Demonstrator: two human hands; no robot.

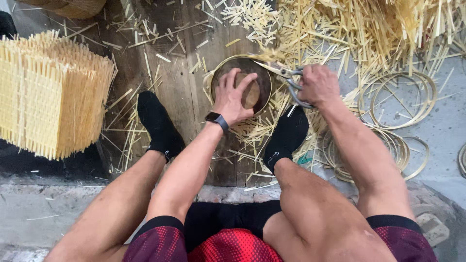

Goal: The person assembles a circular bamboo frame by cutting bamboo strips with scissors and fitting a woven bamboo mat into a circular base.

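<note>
Left hand (234, 97) is lying flat on the round bamboo hoop form (242, 83), fingers spread across its top, thumb at the near rim. Right hand (318, 85) is gripping the scissors (286, 75), fingers curled through the handles; the blades are parting slightly at the form's far right rim. Black-socked feet (158, 123) are flanking the form on the wooden board (179, 73). A stack of woven mats (48, 92) is sitting left; coiled strips (398, 99) are lying right; loose bamboo slivers (369, 29) are crowding the far side.

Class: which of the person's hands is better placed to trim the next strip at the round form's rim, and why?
Probably the right hand: it grips the scissors, blades at the rim; the left hand presses the round form.
</note>
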